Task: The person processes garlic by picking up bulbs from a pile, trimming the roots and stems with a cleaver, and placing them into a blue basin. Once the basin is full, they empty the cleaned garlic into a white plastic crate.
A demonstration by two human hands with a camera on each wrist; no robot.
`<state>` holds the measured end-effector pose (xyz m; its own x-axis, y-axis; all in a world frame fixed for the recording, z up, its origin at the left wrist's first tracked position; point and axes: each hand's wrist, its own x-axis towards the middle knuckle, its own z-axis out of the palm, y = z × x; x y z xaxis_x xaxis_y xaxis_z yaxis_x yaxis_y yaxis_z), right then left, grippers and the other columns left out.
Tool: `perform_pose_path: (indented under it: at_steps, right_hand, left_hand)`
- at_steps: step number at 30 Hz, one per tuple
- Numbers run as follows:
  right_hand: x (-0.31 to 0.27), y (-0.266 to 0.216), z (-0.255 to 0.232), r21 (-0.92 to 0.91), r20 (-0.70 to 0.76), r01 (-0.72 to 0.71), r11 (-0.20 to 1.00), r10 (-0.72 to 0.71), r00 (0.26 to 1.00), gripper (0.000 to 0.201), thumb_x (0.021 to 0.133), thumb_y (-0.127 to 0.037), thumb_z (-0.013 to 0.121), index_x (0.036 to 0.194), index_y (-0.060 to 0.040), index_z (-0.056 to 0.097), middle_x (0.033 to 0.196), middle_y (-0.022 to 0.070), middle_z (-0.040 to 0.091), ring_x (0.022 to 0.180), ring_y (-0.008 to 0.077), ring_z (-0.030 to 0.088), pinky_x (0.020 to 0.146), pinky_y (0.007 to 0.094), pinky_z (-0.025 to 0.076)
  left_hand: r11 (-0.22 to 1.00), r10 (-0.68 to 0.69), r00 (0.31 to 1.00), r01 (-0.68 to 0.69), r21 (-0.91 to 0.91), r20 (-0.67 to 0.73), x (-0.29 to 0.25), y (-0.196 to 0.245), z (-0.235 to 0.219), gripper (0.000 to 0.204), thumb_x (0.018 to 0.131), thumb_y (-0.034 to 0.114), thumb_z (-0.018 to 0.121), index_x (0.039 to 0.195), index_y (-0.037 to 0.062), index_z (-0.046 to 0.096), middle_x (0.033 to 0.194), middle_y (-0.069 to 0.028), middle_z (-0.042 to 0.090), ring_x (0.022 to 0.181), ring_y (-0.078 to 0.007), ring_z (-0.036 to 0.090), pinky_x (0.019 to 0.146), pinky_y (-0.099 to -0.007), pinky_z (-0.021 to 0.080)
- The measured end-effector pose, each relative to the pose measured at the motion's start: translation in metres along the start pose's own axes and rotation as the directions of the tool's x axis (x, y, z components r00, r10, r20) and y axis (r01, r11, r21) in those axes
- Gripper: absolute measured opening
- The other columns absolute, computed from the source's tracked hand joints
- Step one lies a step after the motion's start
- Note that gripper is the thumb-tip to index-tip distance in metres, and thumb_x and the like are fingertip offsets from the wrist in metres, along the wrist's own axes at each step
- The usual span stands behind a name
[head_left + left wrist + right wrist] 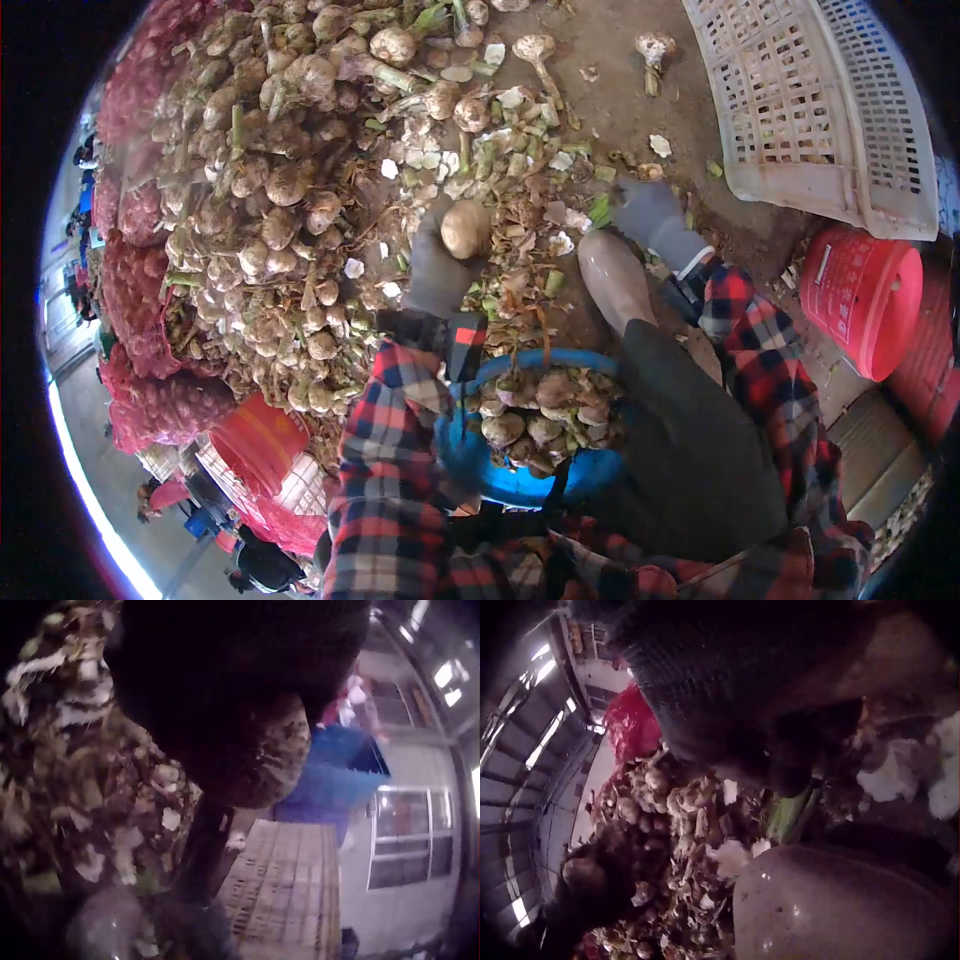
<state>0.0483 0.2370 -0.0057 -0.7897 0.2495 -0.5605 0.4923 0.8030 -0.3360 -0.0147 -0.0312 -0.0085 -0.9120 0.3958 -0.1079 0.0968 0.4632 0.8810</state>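
In the head view my gloved left hand (440,265) grips a large, pale garlic bulb (465,229) above the scraps. The left wrist view shows the root side of that bulb (281,754) beneath the dark glove. To the right, my gloved right hand (655,220) is low beside the boot (612,275), its fingers curled down at the end of a green garlic stalk (600,212). That stalk (787,816) comes out below the fingertips in the right wrist view. Between my legs stands a blue bucket (500,485) with several trimmed bulbs (545,430) in it.
A big heap of garlic with stems (270,180) covers the left side. Cut stalks and peelings (520,210) litter the floor ahead. A white plastic crate (790,120) and a red bucket (850,300) are at the right. Red net sacks (140,290) line the far left.
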Motion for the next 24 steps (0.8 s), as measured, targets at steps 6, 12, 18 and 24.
perform_pose_path:
  at_steps: [6,12,18,24]
  right_hand:
    - [-0.027,-0.064,0.002,-0.051,-0.067,0.578,0.814,-0.580,0.812,0.018,0.065,-0.020,0.052,0.081,-0.0129,0.052,0.072,0.0094,0.056,0.069,0.0271,0.055,0.058,0.0370,0.043]
    - [-0.028,-0.076,0.007,-0.082,-0.161,0.649,0.757,-0.652,0.740,0.016,0.062,-0.019,0.054,0.076,-0.0119,0.051,0.067,0.0071,0.054,0.066,0.0264,0.055,0.056,0.0368,0.042]
    - [-0.017,-0.061,0.013,-0.020,-0.220,0.614,0.789,-0.602,0.767,0.016,0.060,-0.018,0.056,0.073,-0.0113,0.051,0.067,0.0072,0.054,0.066,0.0265,0.055,0.055,0.0361,0.043]
    - [0.001,-0.025,-0.004,-0.061,-0.190,0.397,0.916,-0.401,0.896,0.020,0.065,-0.021,0.052,0.082,-0.0128,0.053,0.079,0.0094,0.056,0.075,0.0259,0.055,0.063,0.0359,0.043]
  left_hand:
    - [0.994,-0.023,0.988,0.007,0.105,0.156,-0.002,-0.003,0.030,0.051,0.063,0.011,0.063,0.109,0.0093,0.041,0.094,-0.0067,0.053,0.087,-0.0205,0.051,0.076,-0.0317,0.042]
    - [0.902,-0.018,0.979,-0.073,0.426,0.205,-0.008,-0.015,0.041,0.040,0.069,0.022,0.058,0.106,0.0114,0.047,0.094,-0.0063,0.054,0.089,-0.0239,0.050,0.082,-0.0369,0.037]
    - [0.924,-0.105,0.976,0.024,0.382,0.192,-0.014,-0.005,0.049,0.035,0.073,0.031,0.054,0.103,0.0133,0.051,0.094,-0.0060,0.054,0.090,-0.0268,0.050,0.087,-0.0413,0.032]
    - [0.981,-0.183,0.974,0.172,0.092,0.136,-0.011,0.074,0.005,0.025,0.072,0.020,0.054,0.094,0.0072,0.053,0.089,-0.0073,0.055,0.081,-0.0239,0.054,0.069,-0.0351,0.044]
